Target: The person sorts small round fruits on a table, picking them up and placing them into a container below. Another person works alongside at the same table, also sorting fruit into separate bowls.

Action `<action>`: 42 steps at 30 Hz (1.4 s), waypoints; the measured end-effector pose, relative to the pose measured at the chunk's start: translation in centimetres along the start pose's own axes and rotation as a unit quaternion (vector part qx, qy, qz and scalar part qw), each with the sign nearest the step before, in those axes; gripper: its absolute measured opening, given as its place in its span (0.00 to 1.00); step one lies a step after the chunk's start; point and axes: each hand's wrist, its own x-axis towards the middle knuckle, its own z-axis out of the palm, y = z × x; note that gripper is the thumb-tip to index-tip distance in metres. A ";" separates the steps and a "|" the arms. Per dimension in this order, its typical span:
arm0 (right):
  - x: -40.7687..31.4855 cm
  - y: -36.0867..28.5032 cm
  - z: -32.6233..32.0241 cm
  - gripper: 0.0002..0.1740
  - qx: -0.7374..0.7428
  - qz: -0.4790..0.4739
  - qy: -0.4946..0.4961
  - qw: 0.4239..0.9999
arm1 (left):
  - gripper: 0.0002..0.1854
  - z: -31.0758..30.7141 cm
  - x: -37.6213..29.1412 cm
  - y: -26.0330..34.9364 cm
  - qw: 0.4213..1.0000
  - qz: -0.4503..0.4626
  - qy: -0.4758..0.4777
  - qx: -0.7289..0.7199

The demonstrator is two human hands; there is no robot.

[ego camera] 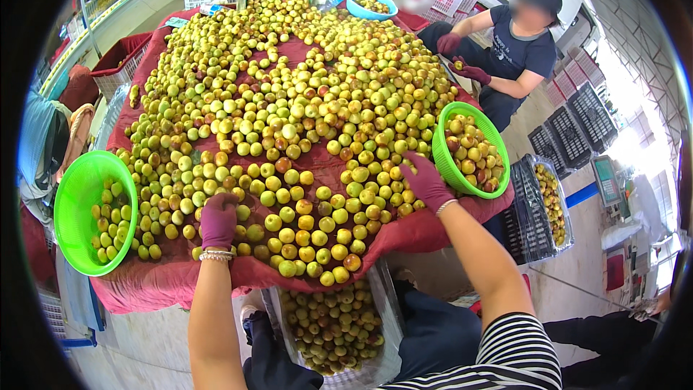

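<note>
Fresh yellow-green jujubes with brown-red patches [303, 207] lie loose over a table's dark red cloth [314, 165]. My left hand [219, 222], in a maroon glove, is curled low over the fruit near the front edge. Its fingertips and palm are hidden, so I cannot tell whether it holds a jujube. My right hand [427, 181], gloved alike, reaches over jujubes with its fingers apart, just left of a green plastic basket [441, 135] heaped with redder fruit. At the left edge, another green basket [67, 211] tilts toward me, partly filled with jujubes.
Between my legs stands a plastic-lined crate [391, 309] of browner jujubes. A co-worker in maroon gloves [498, 49] sits at the table's right side. Beyond are a blue basin [352, 2], a lined black crate [528, 227], a scale [606, 179] and a red-lined crate [116, 73].
</note>
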 end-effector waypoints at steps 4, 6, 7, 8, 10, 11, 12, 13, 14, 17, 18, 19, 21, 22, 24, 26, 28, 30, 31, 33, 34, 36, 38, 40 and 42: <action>-2.0 -4.9 3.8 0.20 -0.048 -0.010 -0.113 0.992 | 0.08 -0.6 -0.3 0.3 1.000 0.005 -0.008 0.015; -3.1 -7.1 4.8 0.21 -0.070 -0.034 -0.121 0.990 | 0.08 -0.7 -0.2 -0.7 1.000 0.019 0.000 0.009; -3.5 -8.0 4.8 0.22 -0.082 -0.066 -0.120 0.987 | 0.08 -0.8 -0.3 -1.0 1.000 0.026 0.005 0.006; -3.2 -8.4 4.1 0.20 -0.005 -0.065 -0.168 0.984 | 0.08 -0.9 -0.4 -1.3 0.999 0.030 0.005 0.015; -2.6 -6.7 2.9 0.19 0.021 -0.018 -0.103 0.994 | 0.08 -0.9 -0.8 0.3 1.000 0.004 -0.002 0.008; -2.3 -5.4 2.3 0.18 0.036 0.005 -0.072 0.997 | 0.08 -0.9 -1.0 0.7 1.000 -0.011 -0.006 0.006; -1.7 -3.2 1.8 0.18 0.013 0.033 -0.019 0.999 | 0.09 -1.1 -0.8 0.8 0.999 0.030 0.001 0.029; -1.3 -1.1 1.3 0.18 -0.012 0.060 0.034 0.998 | 0.09 -1.0 -0.7 0.9 0.999 0.027 0.000 0.026; -1.2 -0.5 1.1 0.19 -0.051 0.092 0.004 0.994 | 0.09 -1.0 -0.8 1.1 0.999 0.022 0.000 0.025; -0.6 0.3 1.2 0.20 -0.097 0.140 -0.095 0.981 | 0.09 -0.9 -0.8 0.9 0.999 0.012 -0.011 0.035; -0.2 -0.4 2.0 0.21 -0.059 0.126 -0.134 0.981 | 0.09 -0.7 -0.7 1.0 0.999 0.012 -0.016 0.047; 0.0 -1.4 3.1 0.21 -0.018 0.114 -0.172 0.978 | 0.09 -0.7 -0.7 1.1 0.998 0.012 -0.022 0.061; 0.5 -4.1 5.2 0.25 -0.089 0.004 -0.235 0.968 | 0.11 -0.7 -0.9 1.8 0.996 -0.007 -0.076 0.038; 0.1 -7.4 5.4 0.26 -0.052 0.010 -0.257 0.965 | 0.12 -0.8 -1.1 2.1 0.994 -0.018 -0.100 0.029; -0.3 -10.1 5.6 0.30 0.034 -0.046 -0.311 0.949 | 0.15 -1.4 -1.1 3.0 0.986 -0.048 -0.161 -0.004; 1.2 -10.0 5.2 0.26 0.134 -0.086 -0.343 0.926 | 0.17 -1.4 -1.1 2.8 0.983 -0.016 -0.181 -0.028; 3.5 -10.0 4.5 0.22 0.131 -0.053 -0.259 0.955 | 0.17 -1.6 -1.5 2.9 0.980 -0.006 -0.194 -0.044; 7.3 -6.9 4.8 0.24 0.102 0.020 -0.075 0.992 | 0.18 -1.2 -1.4 2.7 0.978 0.006 -0.200 -0.054; 8.8 -5.8 4.8 0.25 0.085 -0.012 0.007 0.996 | 0.18 -1.5 -1.5 2.8 0.979 -0.002 -0.199 -0.054; 11.3 -2.4 5.0 0.32 0.054 0.046 0.007 0.997 | 0.17 -1.1 -1.2 3.5 0.977 -0.009 -0.202 -0.061; 11.5 -2.2 5.8 0.33 -0.032 0.034 -0.027 0.999 | 0.17 -0.9 -1.2 3.6 0.978 -0.009 -0.199 -0.060; 11.0 -2.8 7.8 0.36 -0.052 0.065 -0.073 0.994 | 0.17 -1.0 -1.1 3.7 0.979 -0.014 -0.198 -0.045; 8.1 -5.4 9.1 0.38 -0.047 -0.006 -0.098 0.994 | 0.17 -1.2 -1.4 3.7 0.980 -0.019 -0.196 -0.034; 5.6 -6.7 9.1 0.38 -0.053 -0.106 -0.145 0.982 | 0.17 -1.3 -1.3 3.8 0.981 -0.015 -0.194 -0.025; 2.8 -9.0 8.3 0.36 -0.038 -0.157 -0.193 0.968 | 0.17 -1.2 -1.3 3.6 0.981 -0.014 -0.192 -0.026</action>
